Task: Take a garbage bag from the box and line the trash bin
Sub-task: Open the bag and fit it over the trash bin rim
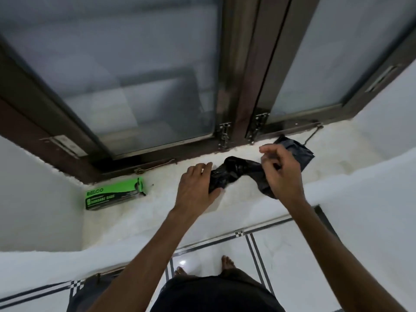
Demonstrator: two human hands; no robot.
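On the white window sill (236, 210), toward one o'clock from the middle of the view, a black garbage bag (234, 171) lies bunched and twisted between two hands. At its nine o'clock end the left hand (198, 185) rests over the crumpled plastic, fingers (206, 168) mostly straight and the thumb against the bag's lower edge. At its three o'clock end the right hand (281, 174) has its fingers curled and pinches the bag, a tail of plastic hanging below it. Behind that hand, at two o'clock, a flatter folded part of black plastic (297, 152) lies on the sill near the window frame (238, 86). Well apart at nine o'clock, the green and black box (114, 194) of garbage bags lies flat on the sill, close to the side wall. At six o'clock, bare feet (227, 263) stand on the tiled floor (292, 255).
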